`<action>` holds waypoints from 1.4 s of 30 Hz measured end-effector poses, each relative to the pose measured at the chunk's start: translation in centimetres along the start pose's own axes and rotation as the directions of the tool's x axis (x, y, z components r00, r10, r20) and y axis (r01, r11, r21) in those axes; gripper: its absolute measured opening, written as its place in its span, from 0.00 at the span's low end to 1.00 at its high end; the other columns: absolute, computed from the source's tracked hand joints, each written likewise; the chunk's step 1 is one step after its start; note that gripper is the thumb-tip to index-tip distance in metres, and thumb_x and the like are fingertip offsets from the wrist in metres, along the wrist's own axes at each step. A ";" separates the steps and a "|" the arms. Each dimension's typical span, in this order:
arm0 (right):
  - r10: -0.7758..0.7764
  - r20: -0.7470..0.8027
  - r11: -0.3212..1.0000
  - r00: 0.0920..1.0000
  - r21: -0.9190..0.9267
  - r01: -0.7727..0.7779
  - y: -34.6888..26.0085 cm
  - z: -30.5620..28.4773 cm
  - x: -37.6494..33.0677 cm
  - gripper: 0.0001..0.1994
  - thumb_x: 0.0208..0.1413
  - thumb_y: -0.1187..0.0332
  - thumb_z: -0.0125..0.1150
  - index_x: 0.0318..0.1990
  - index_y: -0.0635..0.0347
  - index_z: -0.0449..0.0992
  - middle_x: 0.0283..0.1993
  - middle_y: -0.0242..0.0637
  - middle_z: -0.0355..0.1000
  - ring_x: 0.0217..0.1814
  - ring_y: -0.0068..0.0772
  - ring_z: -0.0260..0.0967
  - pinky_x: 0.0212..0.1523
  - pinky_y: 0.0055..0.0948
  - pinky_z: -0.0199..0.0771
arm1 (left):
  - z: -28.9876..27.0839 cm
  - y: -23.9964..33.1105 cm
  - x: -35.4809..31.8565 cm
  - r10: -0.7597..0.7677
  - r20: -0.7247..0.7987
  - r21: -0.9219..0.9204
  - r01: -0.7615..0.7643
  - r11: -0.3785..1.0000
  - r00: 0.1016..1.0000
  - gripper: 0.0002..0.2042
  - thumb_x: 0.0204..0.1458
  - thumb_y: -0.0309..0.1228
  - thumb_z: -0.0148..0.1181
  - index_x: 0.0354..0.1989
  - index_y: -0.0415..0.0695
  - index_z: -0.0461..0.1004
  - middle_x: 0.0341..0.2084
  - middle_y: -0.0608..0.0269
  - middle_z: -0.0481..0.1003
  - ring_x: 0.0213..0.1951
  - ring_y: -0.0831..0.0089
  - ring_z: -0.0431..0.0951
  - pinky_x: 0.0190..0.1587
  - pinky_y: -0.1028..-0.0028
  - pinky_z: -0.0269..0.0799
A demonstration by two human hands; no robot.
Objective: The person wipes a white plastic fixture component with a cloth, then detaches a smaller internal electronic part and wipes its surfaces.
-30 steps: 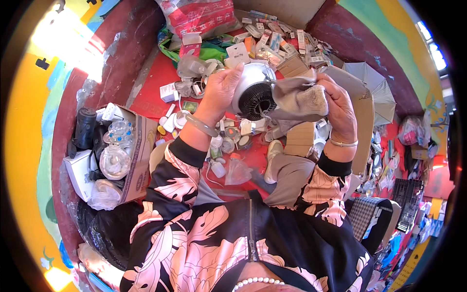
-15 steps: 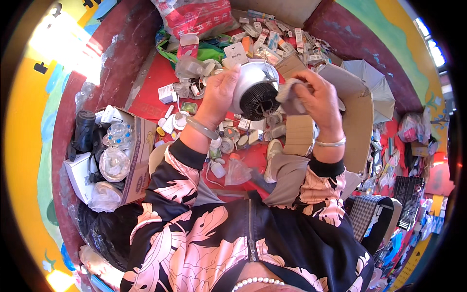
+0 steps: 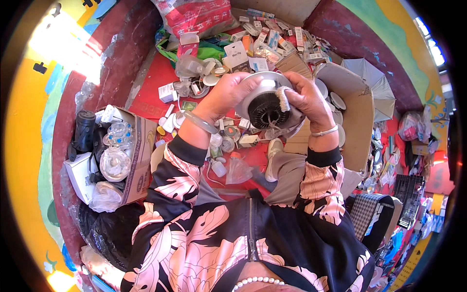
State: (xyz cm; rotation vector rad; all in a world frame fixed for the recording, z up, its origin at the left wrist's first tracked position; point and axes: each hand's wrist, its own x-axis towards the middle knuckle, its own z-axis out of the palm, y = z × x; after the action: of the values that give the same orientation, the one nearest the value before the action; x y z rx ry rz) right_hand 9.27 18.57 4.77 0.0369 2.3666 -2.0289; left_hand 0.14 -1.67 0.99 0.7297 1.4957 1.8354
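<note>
Between my hands, over the middle of the red floor, is a round white downlight (image 3: 253, 106) with a black finned heat sink (image 3: 266, 113) facing me. My left hand (image 3: 228, 97) grips the left side of its white rim, thumb on top. On the other side my right hand (image 3: 311, 100) is closed on a greyish fluffy cloth (image 3: 282, 99), pressing it against the lamp's rim and side. Part of the cloth hangs below the right fingers. A thin wire (image 3: 273, 131) shows at the lamp's near end.
To my right stands an open cardboard box (image 3: 357, 97) with white round discs (image 3: 337, 100) inside. A carton (image 3: 138, 165) of clear plastic-wrapped items is on my left. Small boxes (image 3: 272, 39) pile up at the back beside a red-and-white sack (image 3: 199, 17). Loose parts litter the red floor (image 3: 151, 95).
The downlight has shifted slightly right and tilted. My right hand has moved in left and up, bringing the cloth from beside the lamp onto its rim.
</note>
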 end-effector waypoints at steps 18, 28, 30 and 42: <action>-0.139 -0.177 0.978 0.974 0.130 0.163 -0.8 -0.3 -0.6 0.08 0.47 0.78 0.52 0.35 0.67 0.76 0.32 0.30 0.72 0.33 0.18 0.66 0.37 0.17 0.67 | -0.7 -1.8 1.3 0.176 -0.204 0.018 -0.176 0.984 0.963 0.16 0.57 0.32 0.52 0.50 0.36 0.70 0.38 0.64 0.75 0.38 0.81 0.73 0.42 0.80 0.69; 0.206 -0.245 0.849 0.947 0.527 -0.048 -0.9 2.5 0.2 0.08 0.54 0.73 0.51 0.35 0.69 0.73 0.30 0.34 0.72 0.27 0.20 0.69 0.29 0.18 0.70 | 0.9 -3.3 1.5 -0.019 -0.330 0.051 0.038 0.998 0.944 0.14 0.57 0.33 0.51 0.45 0.35 0.72 0.33 0.66 0.74 0.32 0.82 0.72 0.37 0.81 0.68; 0.232 -0.256 0.856 0.938 0.511 -0.072 0.2 2.5 0.5 0.08 0.54 0.73 0.51 0.36 0.69 0.73 0.30 0.34 0.72 0.28 0.20 0.69 0.29 0.18 0.70 | 1.1 -3.7 1.6 0.004 -0.312 0.044 0.011 0.999 0.950 0.14 0.57 0.33 0.51 0.45 0.35 0.72 0.34 0.65 0.75 0.33 0.81 0.72 0.38 0.81 0.68; 0.166 -0.275 0.956 0.947 0.282 -0.085 -0.2 2.8 0.3 0.08 0.55 0.68 0.57 0.31 0.66 0.75 0.26 0.27 0.69 0.26 0.14 0.64 0.27 0.15 0.64 | 1.6 -3.9 1.7 0.025 -0.232 -0.055 -0.039 0.998 0.972 0.15 0.57 0.31 0.49 0.48 0.34 0.69 0.39 0.64 0.74 0.39 0.80 0.72 0.43 0.78 0.68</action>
State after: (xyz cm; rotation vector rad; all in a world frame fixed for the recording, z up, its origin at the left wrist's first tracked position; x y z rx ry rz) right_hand 9.00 15.79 4.54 0.5215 2.1443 -2.4063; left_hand 0.85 1.15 -2.46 0.5290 1.5738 2.0368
